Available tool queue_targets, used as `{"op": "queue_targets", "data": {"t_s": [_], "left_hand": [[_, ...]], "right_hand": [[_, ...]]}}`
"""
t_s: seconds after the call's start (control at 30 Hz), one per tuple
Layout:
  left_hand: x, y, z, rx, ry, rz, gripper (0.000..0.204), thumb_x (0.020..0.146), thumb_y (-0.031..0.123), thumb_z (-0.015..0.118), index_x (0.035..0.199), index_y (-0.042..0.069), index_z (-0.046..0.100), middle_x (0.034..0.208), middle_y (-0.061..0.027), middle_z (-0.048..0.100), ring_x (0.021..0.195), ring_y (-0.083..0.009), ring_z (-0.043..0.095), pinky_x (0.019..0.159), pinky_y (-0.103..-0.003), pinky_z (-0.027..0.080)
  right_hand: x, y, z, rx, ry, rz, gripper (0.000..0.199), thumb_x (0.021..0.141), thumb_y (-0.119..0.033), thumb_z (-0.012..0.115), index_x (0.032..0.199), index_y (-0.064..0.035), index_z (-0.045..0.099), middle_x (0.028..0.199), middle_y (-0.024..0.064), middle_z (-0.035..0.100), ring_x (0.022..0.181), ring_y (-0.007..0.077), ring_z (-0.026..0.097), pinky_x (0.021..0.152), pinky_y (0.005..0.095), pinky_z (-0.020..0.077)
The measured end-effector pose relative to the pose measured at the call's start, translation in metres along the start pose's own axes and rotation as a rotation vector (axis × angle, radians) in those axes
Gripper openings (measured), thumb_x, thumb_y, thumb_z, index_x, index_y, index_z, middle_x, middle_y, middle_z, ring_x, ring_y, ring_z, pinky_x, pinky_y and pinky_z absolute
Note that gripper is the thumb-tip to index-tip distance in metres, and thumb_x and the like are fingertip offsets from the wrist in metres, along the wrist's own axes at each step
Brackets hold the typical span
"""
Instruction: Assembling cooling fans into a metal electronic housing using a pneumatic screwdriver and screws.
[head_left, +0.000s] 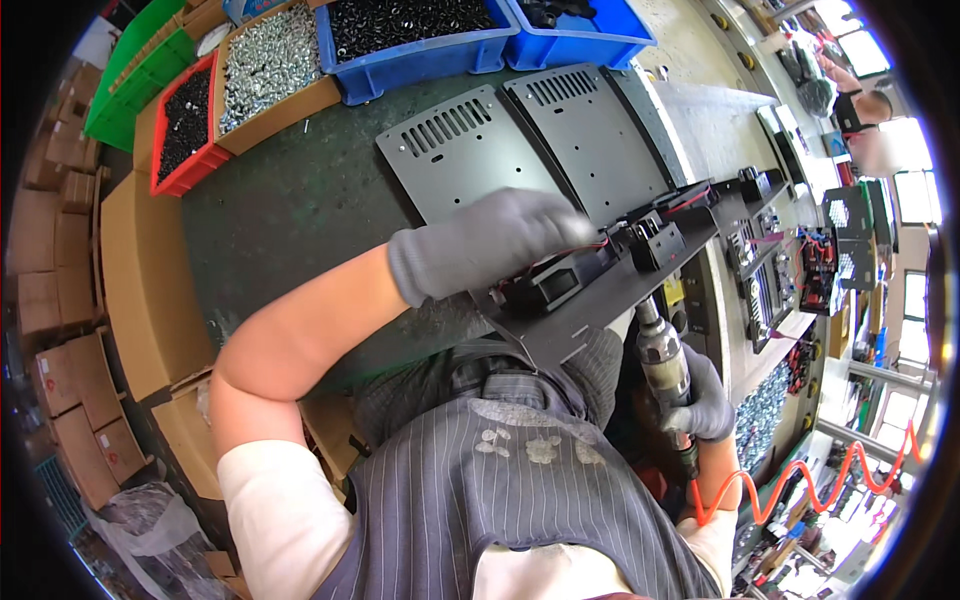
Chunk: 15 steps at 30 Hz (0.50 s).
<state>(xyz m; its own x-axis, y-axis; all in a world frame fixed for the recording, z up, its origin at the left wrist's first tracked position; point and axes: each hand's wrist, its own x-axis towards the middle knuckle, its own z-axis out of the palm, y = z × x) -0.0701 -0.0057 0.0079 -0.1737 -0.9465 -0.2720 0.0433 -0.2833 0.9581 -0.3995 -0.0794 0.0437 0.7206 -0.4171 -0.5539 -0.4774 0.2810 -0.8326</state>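
My left hand [490,245], in a grey glove, reaches over a black metal chassis [620,285] at the table's near edge. Its fingers are smeared by motion, so what they hold, if anything, does not show. A black fan-like part [545,288] and a small black bracketed block [655,243] sit on the chassis, with thin red wire near my fingertips. Below the chassis, my gloved right hand [707,400] is wrapped round a pneumatic screwdriver [663,360]. The screwdriver's tip points up toward the underside of the chassis, and contact cannot be made out.
Two slotted dark metal plates [590,140] lie beyond the chassis. Bins of fasteners line the back: a red bin [187,178], a cardboard box [320,98] and a blue bin [425,60]. An orange coiled hose [800,468] trails right. Another person [865,115] is at the far right.
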Motion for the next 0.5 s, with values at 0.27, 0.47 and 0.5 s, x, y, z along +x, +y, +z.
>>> {"op": "queue_targets", "data": {"t_s": [0.27, 0.47, 0.5], "left_hand": [[-0.081, -0.060, -0.008, -1.019, 0.489, 0.041, 0.029, 0.098, 0.018, 0.041, 0.120, 0.001, 0.051, 0.096, -0.0040, 0.057, 0.065, -0.0039, 0.049, 0.046, -0.015, 0.040], [-0.099, -0.080, 0.036, -0.826, 0.420, 0.039, 0.032, 0.097, 0.016, 0.045, 0.122, -0.003, 0.050, 0.090, -0.0073, 0.059, 0.052, -0.0042, 0.040, 0.041, -0.015, 0.033], [-0.097, -0.078, 0.041, -0.814, 0.429, 0.033, 0.032, 0.097, 0.016, 0.045, 0.122, -0.003, 0.050, 0.090, -0.0073, 0.059, 0.052, -0.0042, 0.040, 0.041, -0.015, 0.033]], "right_hand": [[-0.007, 0.053, 0.025, 0.251, -0.059, 0.040, 0.093, 0.050, -0.039, 0.088, 0.123, 0.0050, 0.049, 0.094, 0.0018, 0.058, 0.080, 0.0098, 0.052, 0.072, 0.0240, 0.0427], [0.021, 0.061, 0.060, 0.006, -0.320, -0.032, 0.085, 0.055, -0.047, 0.084, 0.118, 0.0018, 0.053, 0.093, 0.0053, 0.060, 0.082, 0.0128, 0.055, 0.076, 0.0272, 0.0449], [0.025, 0.057, 0.067, -0.008, -0.349, -0.066, 0.085, 0.055, -0.048, 0.083, 0.118, 0.0019, 0.053, 0.092, 0.0058, 0.060, 0.082, 0.0135, 0.055, 0.077, 0.0275, 0.0450]]}}
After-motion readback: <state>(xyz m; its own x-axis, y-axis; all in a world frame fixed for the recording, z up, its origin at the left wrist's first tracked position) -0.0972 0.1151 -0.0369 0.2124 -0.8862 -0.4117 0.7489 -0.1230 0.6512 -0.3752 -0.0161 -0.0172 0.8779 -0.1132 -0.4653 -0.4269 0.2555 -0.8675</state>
